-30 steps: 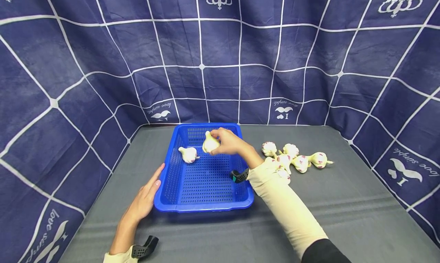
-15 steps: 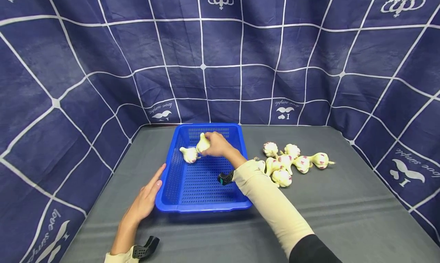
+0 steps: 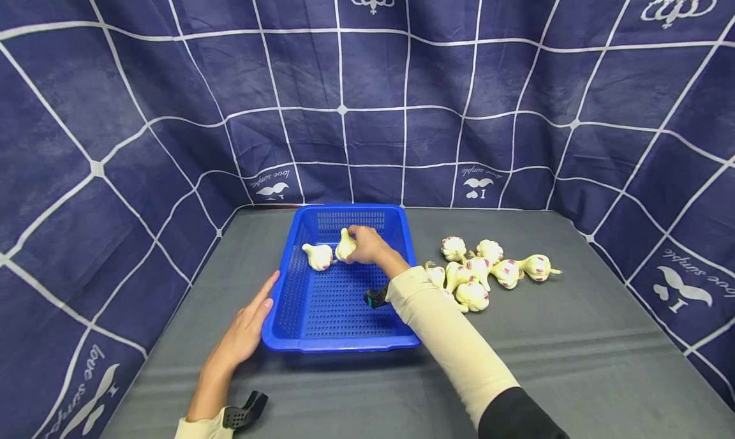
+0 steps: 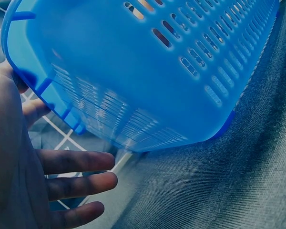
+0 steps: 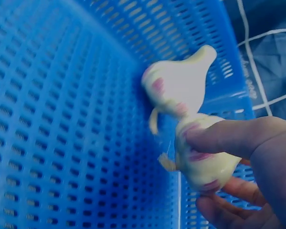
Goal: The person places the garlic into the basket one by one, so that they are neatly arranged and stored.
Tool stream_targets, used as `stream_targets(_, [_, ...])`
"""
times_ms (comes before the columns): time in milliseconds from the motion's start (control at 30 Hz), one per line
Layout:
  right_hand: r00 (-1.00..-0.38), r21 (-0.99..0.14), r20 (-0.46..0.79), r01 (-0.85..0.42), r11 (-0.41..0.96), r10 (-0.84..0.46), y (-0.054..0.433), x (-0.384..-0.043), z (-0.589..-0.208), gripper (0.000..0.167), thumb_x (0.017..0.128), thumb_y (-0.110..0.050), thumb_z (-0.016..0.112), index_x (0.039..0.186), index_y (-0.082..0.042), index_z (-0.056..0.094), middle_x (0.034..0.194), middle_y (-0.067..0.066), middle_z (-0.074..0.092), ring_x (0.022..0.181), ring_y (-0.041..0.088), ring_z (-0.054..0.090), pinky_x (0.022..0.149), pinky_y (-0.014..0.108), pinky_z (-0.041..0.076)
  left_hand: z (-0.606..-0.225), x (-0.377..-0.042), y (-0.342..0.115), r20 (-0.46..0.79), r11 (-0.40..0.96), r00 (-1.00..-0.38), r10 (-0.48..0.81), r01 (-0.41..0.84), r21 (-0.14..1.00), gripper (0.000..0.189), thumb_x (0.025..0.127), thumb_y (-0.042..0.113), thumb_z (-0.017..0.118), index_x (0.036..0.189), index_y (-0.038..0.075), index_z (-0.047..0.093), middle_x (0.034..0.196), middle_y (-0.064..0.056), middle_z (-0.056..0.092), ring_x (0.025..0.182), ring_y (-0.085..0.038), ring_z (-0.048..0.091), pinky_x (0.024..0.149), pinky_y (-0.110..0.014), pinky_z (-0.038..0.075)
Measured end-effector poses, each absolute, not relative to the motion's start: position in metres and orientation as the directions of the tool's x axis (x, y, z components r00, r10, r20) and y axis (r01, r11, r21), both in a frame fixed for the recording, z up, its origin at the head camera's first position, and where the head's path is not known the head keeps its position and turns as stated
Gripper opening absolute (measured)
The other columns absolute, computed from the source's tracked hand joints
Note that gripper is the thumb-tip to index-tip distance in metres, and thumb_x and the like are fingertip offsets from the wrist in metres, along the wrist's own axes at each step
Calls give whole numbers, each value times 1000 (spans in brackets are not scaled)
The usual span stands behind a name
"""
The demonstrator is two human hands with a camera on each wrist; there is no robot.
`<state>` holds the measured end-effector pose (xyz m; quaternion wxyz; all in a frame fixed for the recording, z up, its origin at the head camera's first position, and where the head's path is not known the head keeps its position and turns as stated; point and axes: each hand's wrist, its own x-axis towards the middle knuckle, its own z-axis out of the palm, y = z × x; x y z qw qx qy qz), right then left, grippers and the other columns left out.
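Observation:
My right hand [image 3: 372,246] holds a garlic bulb [image 3: 344,247] inside the blue plastic basket [image 3: 339,346]. In the right wrist view the thumb lies across the purple-marked bulb [image 5: 212,169], with the other fingers on its far side. A second garlic bulb [image 3: 318,258] lies in the basket just to the left; the two appear to touch in that wrist view. At the basket's left side, my left hand [image 3: 244,329] touches the rim with thumb and forefinger. The left wrist view shows its other fingers [image 4: 81,161] extended, clear of the basket wall [image 4: 119,62].
To the basket's right, several garlic bulbs [image 3: 473,295] lie clustered on the grey cloth-covered table [image 3: 574,337]. My right forearm passes over the basket's right rim and partly hides the nearest bulbs. A blue checked curtain [image 3: 436,75] hangs behind and at the sides.
My right hand has moved left and lower into the basket with its garlic bulb, close to the bulb lying there. The left hand stays at the rim.

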<state>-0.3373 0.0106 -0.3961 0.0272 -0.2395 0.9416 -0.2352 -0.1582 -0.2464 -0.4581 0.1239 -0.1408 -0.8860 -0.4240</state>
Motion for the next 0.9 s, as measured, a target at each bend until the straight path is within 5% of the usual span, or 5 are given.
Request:
stream_targets(300, [-902,-408,-32,-381,829,-431,7,-341,-403,64,73,-13,86,130,-7,59,118,12,66,107,31,62,87,43,51,-459,-158,-247,317,606,-939,135,331,723,49,109,24,31,157,18,29,155,-17,36,136,-40,41,104,-13,22])
stream_targets(667, [-891,-383,-32,-408,829,-453,2,-342,-407,62,75,-15,86,128,-3,56,114,13,67,104,30,62,87,39,50,-458,-158,-247,313,612,-940,136,328,720,49,109,24,31,157,19,29,155,-16,36,136,-40,42,107,-20,25])
stream_targets(900, [-891,-405,-62,-389,827,-450,2,-340,-406,58,78,-19,84,126,-4,56,106,12,66,97,29,61,84,39,49,-457,-157,-246,300,590,-944,139,322,740,49,109,25,30,158,17,27,155,-19,35,135,-44,41,107,-60,31])
